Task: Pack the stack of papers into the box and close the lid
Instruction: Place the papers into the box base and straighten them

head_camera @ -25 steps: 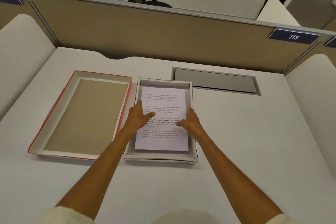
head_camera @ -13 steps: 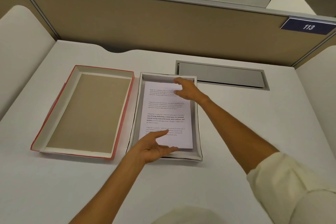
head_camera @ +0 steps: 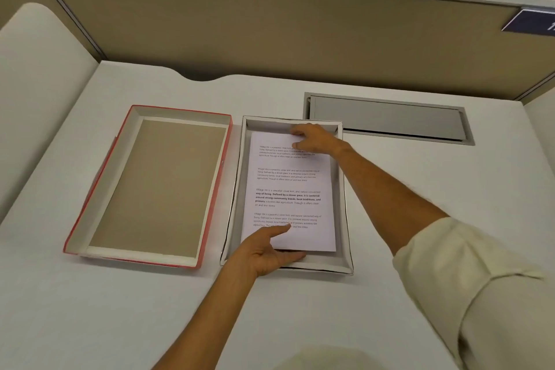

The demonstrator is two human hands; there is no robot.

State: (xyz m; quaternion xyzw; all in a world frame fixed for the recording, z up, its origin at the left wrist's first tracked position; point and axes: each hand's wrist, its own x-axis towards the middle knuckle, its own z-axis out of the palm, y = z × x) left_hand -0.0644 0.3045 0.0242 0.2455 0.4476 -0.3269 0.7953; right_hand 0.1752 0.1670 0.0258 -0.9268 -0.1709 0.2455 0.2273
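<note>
A white counter [head_camera: 405,189] is carrying two things side by side, just apart: a red-edged lid [head_camera: 150,186] lying inside-up at the left, and an open box [head_camera: 345,219] at the middle. A grey hatch [head_camera: 387,119] is sitting flush in the counter behind the box, to its right.

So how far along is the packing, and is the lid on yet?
Done: the papers lie flat inside the box. In hand: the left hand at their near edge and the right hand at the far edge square them. Left: the red-edged lid lies upturned beside the box.
</note>
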